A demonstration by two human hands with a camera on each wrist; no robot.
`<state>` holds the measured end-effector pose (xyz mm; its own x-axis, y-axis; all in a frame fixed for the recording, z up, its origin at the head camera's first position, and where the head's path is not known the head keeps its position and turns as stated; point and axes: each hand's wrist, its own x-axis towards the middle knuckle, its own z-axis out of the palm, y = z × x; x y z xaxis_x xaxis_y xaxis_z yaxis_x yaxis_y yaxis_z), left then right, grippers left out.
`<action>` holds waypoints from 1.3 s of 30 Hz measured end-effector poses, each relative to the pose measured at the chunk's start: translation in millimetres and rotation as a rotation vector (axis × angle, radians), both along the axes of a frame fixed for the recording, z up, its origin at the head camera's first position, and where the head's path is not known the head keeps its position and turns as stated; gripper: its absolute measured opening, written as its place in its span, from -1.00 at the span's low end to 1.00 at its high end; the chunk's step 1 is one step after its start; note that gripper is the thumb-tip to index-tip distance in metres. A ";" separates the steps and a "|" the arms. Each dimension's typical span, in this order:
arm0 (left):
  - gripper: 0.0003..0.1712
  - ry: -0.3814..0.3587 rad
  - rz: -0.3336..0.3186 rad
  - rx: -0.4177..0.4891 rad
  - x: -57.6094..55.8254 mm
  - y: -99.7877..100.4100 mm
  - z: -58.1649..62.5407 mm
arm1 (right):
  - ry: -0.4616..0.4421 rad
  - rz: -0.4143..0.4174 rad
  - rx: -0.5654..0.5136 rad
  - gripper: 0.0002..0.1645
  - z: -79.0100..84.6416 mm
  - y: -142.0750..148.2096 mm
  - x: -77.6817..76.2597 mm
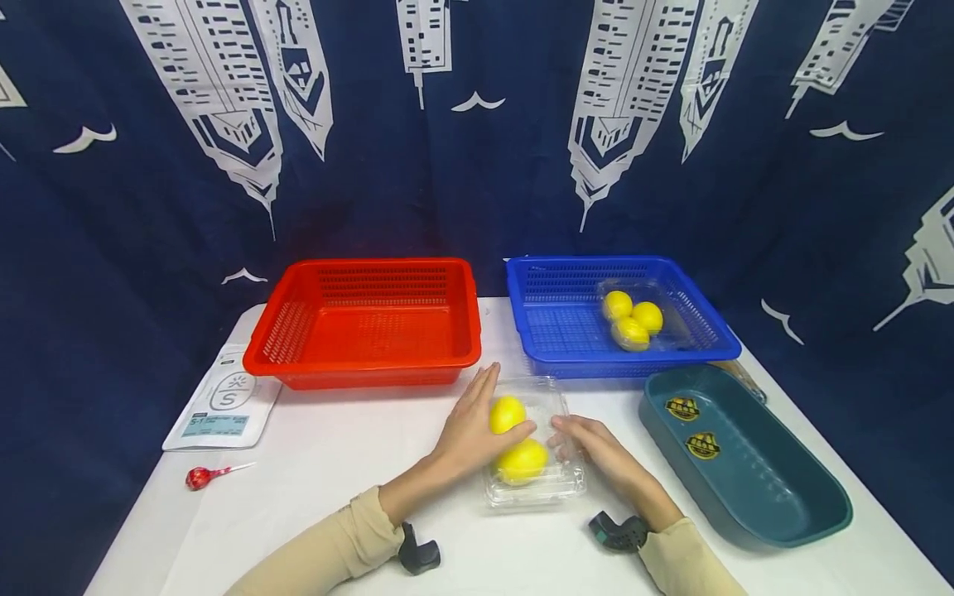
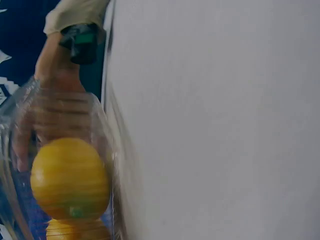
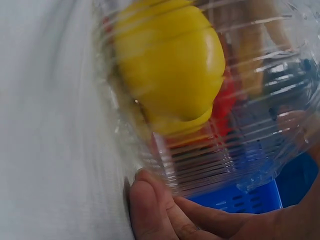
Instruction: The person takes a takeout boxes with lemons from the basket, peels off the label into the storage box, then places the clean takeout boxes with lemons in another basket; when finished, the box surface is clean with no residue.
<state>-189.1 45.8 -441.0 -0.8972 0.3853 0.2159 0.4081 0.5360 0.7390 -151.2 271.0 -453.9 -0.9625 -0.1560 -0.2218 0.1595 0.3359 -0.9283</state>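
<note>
A clear plastic clamshell box (image 1: 535, 493) is between my hands over the white table, its lid down over yellow lemons. Two lemons show from above, a far one (image 1: 507, 411) and a near one (image 1: 523, 460). My left hand (image 1: 468, 430) holds the box's left side, fingers stretched along it and thumb across the top. On the right side my right hand (image 1: 602, 454) grips the edge with thumb and bent fingers. The right wrist view shows its fingertips (image 3: 147, 205) at the box's lower edge, close to a lemon (image 3: 170, 60) behind the ribbed plastic.
A red basket (image 1: 358, 372) stands at the back left. The blue basket (image 1: 596, 364) at the back right holds another clear box with three lemons (image 1: 632, 333). A teal tray (image 1: 745, 414) lies right, a white pouch (image 1: 224, 397) and red lollipop (image 1: 198, 478) left.
</note>
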 end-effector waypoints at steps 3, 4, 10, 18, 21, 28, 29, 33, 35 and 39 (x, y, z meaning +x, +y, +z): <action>0.14 0.030 -0.023 -0.033 -5.8 13.2 8.3 | 0.004 0.027 -0.014 -0.29 -1.2 2.8 0.3; 0.15 0.035 -0.030 -0.036 -9.4 17.8 11.0 | 0.009 0.039 -0.020 -0.29 -1.5 3.6 0.7; 0.20 -0.017 -0.036 -0.013 -40.7 42.4 27.9 | 0.030 0.064 -0.036 -0.30 -1.7 6.3 1.9; 0.31 -0.031 -0.007 -0.060 -78.0 63.9 28.9 | 0.000 0.058 -0.022 -0.28 -1.7 8.2 2.5; 0.31 -0.051 0.001 -0.061 -86.4 68.2 24.1 | 0.000 0.078 -0.031 -0.29 -2.5 8.2 2.9; 0.30 -0.109 0.006 -0.045 -94.2 71.5 12.5 | -0.041 0.160 -0.066 -0.30 -1.4 9.8 3.6; 0.31 -0.109 0.001 -0.032 -94.8 71.9 11.3 | -0.046 0.169 -0.072 -0.31 -0.8 10.3 3.4; 0.36 -0.108 -0.017 0.037 -97.3 74.5 9.3 | -0.048 0.186 -0.077 -0.32 2.0 13.3 2.2; 0.37 -0.115 -0.023 0.062 -98.6 76.4 9.1 | -0.049 0.184 -0.075 -0.32 3.5 14.9 1.7; 0.38 -0.144 -0.045 0.089 -101.5 80.3 8.6 | -0.061 0.178 -0.067 -0.30 5.9 18.0 1.5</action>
